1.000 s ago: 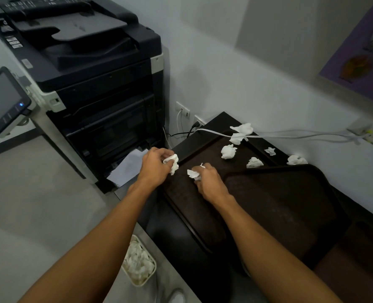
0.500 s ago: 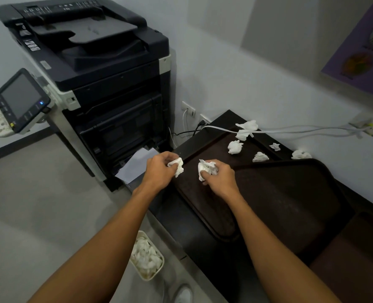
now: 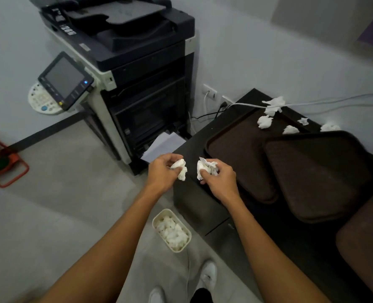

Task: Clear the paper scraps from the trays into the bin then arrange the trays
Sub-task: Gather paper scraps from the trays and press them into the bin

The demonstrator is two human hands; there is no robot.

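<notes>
Paper scrap (image 3: pixel 180 168), crumpled, gripped in left hand (image 3: pixel 161 174); second scrap (image 3: pixel 207 167) gripped in right hand (image 3: pixel 220 180). Both at frame centre, over cabinet (image 3: pixel 194 206) edge. Loose scraps (image 3: pixel 264 122) upper right, at far tray (image 3: pixel 235 149) end. Near tray (image 3: pixel 316 178) overlaps its right side. Bin (image 3: pixel 189 237) on floor, lower centre, holds scraps; long axis upper left to lower right.

No legible text. Copier (image 3: pixel 137 62) stickers, control panel (image 3: pixel 65 80) keys too blurred to read.
</notes>
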